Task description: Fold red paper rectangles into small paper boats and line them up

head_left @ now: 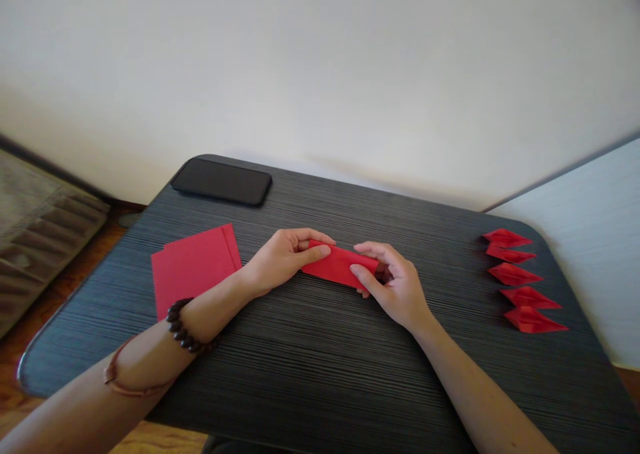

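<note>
A folded strip of red paper is held between my two hands above the middle of the dark table. My left hand pinches its left end, thumb on the near face and fingers behind. At the other end, my right hand grips the paper with the thumb in front and the fingers curled around the back. Part of the paper's right end is hidden by those fingers. Beside my left forearm lies a small stack of red paper sheets, partly covered by the arm.
Several folded red paper pieces stand in a column near the right edge of the table. A black smartphone lies at the back left corner. Behind the table rises a white wall.
</note>
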`<state>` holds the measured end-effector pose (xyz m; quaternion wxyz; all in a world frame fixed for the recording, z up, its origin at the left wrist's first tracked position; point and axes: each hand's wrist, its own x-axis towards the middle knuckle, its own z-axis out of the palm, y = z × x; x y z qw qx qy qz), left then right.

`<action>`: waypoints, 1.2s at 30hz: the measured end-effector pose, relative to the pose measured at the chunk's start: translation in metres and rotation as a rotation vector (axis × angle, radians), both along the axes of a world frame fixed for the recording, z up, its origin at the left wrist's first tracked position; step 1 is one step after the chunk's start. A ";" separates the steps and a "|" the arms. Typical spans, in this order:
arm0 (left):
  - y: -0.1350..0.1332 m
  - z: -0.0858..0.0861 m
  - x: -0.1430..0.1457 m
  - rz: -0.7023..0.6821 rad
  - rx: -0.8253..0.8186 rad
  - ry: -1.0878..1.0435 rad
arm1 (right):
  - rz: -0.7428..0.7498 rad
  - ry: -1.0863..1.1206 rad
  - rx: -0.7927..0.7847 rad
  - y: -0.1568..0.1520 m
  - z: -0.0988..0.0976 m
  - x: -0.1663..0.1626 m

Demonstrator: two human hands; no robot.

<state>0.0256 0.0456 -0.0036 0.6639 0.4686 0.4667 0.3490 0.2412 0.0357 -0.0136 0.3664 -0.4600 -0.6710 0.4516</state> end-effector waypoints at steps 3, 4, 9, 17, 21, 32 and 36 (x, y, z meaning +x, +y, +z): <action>0.000 0.000 0.000 0.006 -0.005 -0.002 | 0.009 0.003 0.009 0.000 0.000 0.000; 0.000 0.000 0.000 0.009 -0.008 -0.003 | 0.010 0.008 0.009 0.000 0.000 0.000; 0.000 0.002 0.000 0.023 -0.007 0.015 | 0.008 0.023 -0.010 -0.001 0.001 -0.001; 0.000 0.003 0.001 0.032 -0.015 0.004 | 0.014 0.056 -0.040 -0.001 0.001 -0.001; -0.001 0.006 0.001 0.033 -0.040 0.022 | 0.016 0.073 -0.056 -0.001 0.000 0.000; -0.001 0.007 0.002 0.046 -0.089 0.013 | 0.035 0.099 -0.068 -0.001 0.002 0.000; -0.001 0.006 0.001 0.048 -0.106 -0.002 | 0.041 0.113 -0.078 -0.001 0.002 0.000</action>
